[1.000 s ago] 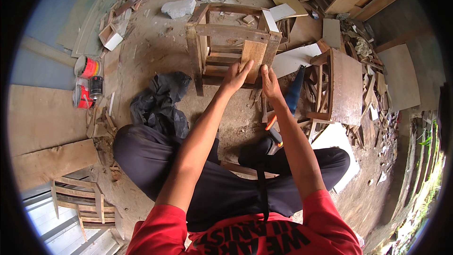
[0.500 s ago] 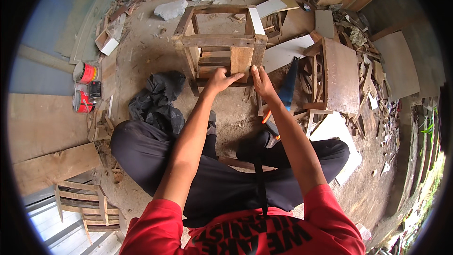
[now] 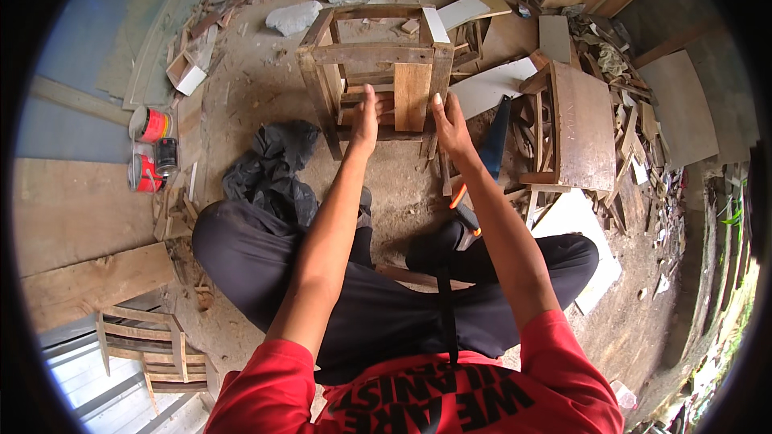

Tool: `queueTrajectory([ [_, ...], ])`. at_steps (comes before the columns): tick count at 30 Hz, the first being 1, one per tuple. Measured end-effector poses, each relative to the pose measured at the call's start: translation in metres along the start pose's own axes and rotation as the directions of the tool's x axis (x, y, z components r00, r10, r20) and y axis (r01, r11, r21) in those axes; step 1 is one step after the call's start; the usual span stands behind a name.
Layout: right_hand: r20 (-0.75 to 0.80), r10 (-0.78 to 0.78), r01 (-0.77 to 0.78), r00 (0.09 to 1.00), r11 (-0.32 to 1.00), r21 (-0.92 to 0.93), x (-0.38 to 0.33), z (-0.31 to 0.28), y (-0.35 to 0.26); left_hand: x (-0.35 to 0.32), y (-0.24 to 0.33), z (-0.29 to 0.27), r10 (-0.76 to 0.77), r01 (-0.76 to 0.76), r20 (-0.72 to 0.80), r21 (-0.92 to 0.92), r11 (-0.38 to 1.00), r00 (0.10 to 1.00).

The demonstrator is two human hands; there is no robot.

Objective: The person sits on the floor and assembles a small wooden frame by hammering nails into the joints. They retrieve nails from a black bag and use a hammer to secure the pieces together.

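Reaching out over dark trousers (image 3: pixel 362 321), with left hand (image 3: pixel 364 127) and right hand (image 3: pixel 454 138) apart, palms turned inward! Showing left fingers (image 3: pixel 383 105) loosely spread, right thumb (image 3: pixel 439 106) parted from forefinger (image 3: pixel 455 109); can't tell about contact. Beyond, between both: seeing a pale brown, grainy slat (image 3: pixel 412 96), upright at the right side of a worn wooden frame (image 3: pixel 362 54).

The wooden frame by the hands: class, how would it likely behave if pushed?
The wooden frame would probably stay stiff, since rails join its posts. It may feel light for its size, being mostly open. It might drag, as the dirt floor looks rough.
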State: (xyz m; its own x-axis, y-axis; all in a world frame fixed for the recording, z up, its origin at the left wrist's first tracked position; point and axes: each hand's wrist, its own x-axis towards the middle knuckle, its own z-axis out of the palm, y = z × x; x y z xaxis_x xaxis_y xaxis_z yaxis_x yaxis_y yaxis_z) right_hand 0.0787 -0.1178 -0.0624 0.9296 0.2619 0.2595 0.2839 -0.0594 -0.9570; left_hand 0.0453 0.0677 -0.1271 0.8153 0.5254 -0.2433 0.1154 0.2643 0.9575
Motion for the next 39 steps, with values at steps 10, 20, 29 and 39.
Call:
queueTrajectory([
  [10,0.054,0.040,-0.047,0.998,0.990,0.133,0.022,-0.004,0.023,-0.002,0.042,0.059,-0.002,0.001,-0.004,-0.213,0.977,1.000],
  [20,0.150,0.048,-0.052,0.988,0.998,0.025,0.008,-0.015,0.026,-0.015,0.003,0.052,0.149,-0.168,0.135,0.141,0.976,0.980],
  [29,0.191,-0.061,0.066,0.980,0.998,-0.022,-0.059,-0.036,0.050,-0.084,-0.065,-0.014,0.602,-0.760,0.495,0.557,0.334,0.627],
  [39,0.164,0.058,0.051,0.985,0.804,-0.593,-0.114,-0.064,0.119,-0.092,-0.051,-0.023,0.315,-0.654,0.588,0.738,0.170,0.745],
])
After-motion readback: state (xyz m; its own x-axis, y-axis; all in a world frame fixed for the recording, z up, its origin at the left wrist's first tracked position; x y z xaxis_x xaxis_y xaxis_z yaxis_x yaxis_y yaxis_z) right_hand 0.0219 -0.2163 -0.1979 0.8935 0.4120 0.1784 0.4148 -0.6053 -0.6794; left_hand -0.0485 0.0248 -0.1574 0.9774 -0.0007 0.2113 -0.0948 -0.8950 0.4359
